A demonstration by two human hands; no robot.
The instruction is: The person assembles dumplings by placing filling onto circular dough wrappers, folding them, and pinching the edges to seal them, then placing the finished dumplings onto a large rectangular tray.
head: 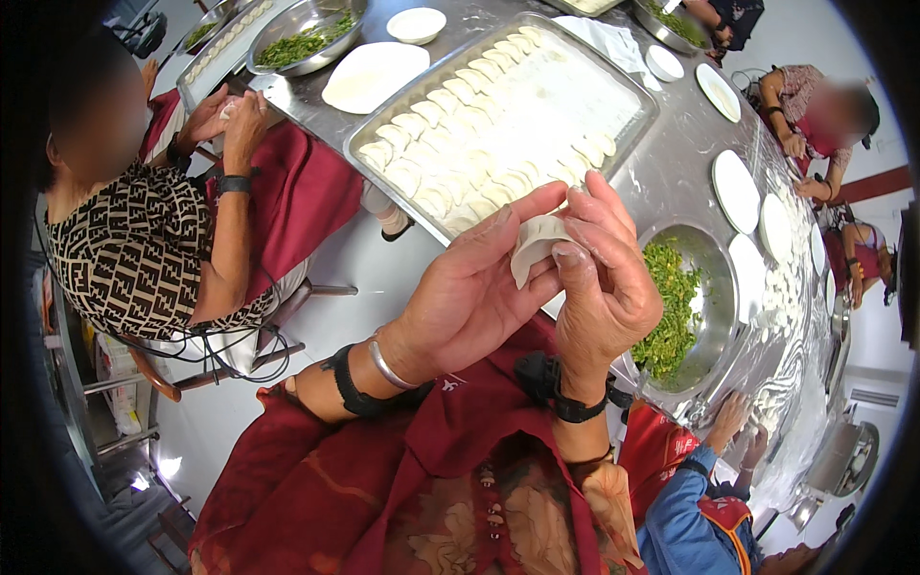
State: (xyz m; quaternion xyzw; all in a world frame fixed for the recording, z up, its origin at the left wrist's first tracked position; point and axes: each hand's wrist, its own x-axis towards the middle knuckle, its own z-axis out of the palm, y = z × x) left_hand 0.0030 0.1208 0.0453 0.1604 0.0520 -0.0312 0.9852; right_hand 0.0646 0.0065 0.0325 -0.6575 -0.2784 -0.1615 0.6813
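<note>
A folded white dumpling (535,248) is between my two hands, its edge partly pleated. My left hand (467,287), palm up, supports it with thumb and fingers. The thumb and fingers of my right hand (604,280) pinch the same dumpling's edge from the other side. Just beyond my fingertips lies a metal tray (643,118) holding rows of shaped dumplings (431,111) on a white floury surface. To the right of my right hand stands a steel bowl (722,316) of chopped green filling (668,309).
White plates (734,190) and small dough pieces (780,287) lie on the steel table (675,172) at right. A flat white plate (374,75) and another filling bowl (305,36) are at upper left. A seated person (144,244) is at left; other people work at right.
</note>
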